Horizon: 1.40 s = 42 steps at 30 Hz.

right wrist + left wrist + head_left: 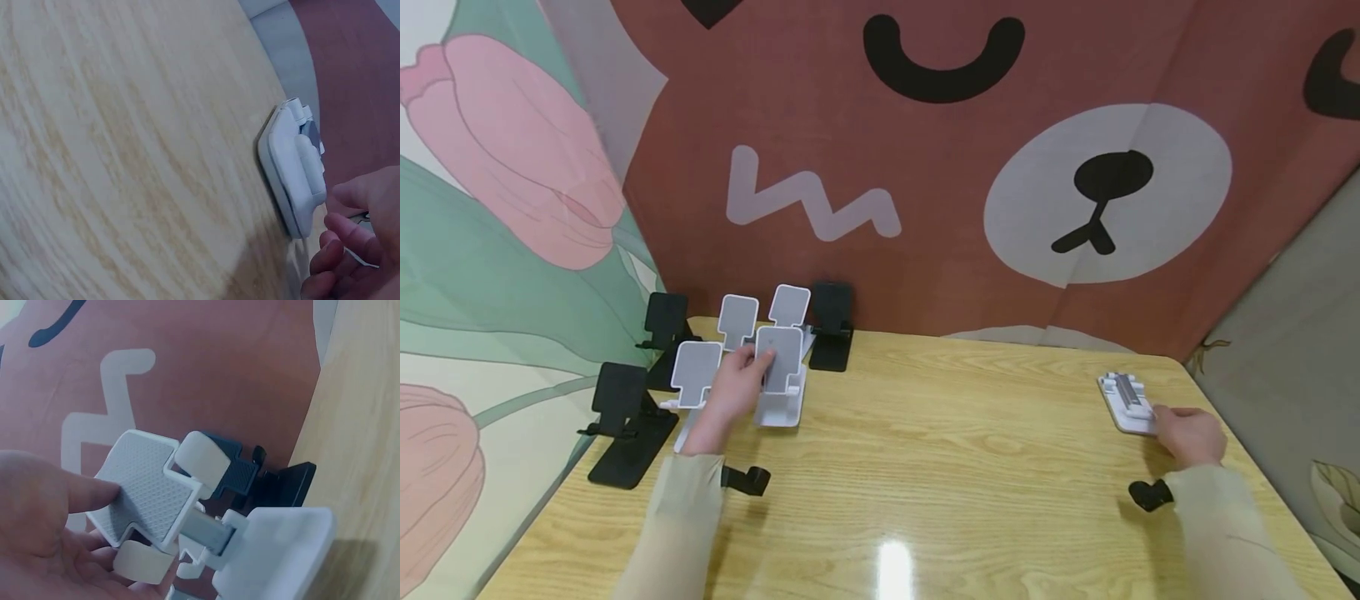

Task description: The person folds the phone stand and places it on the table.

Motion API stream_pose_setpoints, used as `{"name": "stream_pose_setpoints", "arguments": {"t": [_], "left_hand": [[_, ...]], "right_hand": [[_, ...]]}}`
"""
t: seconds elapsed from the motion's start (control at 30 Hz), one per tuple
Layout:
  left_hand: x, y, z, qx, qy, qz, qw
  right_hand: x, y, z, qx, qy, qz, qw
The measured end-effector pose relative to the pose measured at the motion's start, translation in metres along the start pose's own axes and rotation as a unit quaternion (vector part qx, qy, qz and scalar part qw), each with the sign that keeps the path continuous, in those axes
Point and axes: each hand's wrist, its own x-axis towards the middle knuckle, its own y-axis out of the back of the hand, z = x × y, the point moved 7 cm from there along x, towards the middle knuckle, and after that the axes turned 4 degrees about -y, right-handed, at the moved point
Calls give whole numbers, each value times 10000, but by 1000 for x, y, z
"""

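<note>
On the left side of the table, my left hand (pixel 733 387) pinches the grey-padded upper plate of a white phone stand (pixel 780 358), thumb on the pad and fingers behind. In the left wrist view the same phone stand (pixel 147 487) is unfolded, its white base at lower right. Whether that base touches the table I cannot tell. At the table's right side a folded white phone stand (pixel 1126 402) lies flat. My right hand (pixel 1191 435) is at its near right edge, fingers loosely curled. In the right wrist view the thumb and index fingertips are beside the folded stand (pixel 294 165), not around it.
Unfolded white stands (pixel 696 364) (pixel 737 315) (pixel 790 304) stand close around my left hand. Black stands (pixel 617 400) (pixel 666 319) (pixel 832 308) flank them. A printed cloth (pixel 940 275) hangs behind the wooden table (pixel 955 450).
</note>
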Motion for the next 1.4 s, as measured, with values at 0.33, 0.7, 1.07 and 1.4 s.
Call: {"name": "stream_pose_setpoints", "arguments": {"t": [0.33, 0.7, 1.07, 1.4], "left_hand": [[2, -2, 15, -395, -46, 387, 9985], [1, -17, 29, -646, -62, 160, 9978], [-1, -30, 37, -1229, -188, 284, 9918], [-7, -43, 47, -1759, -225, 302, 9837]], "right_hand": [[-1, 4, -19, 394, 377, 29, 9985], [-25, -13, -55, 301, 1147, -437, 9920], [-53, -32, -90, 525, 1534, -729, 9841], [-78, -53, -116, 707, 1913, -1181, 9718]]}}
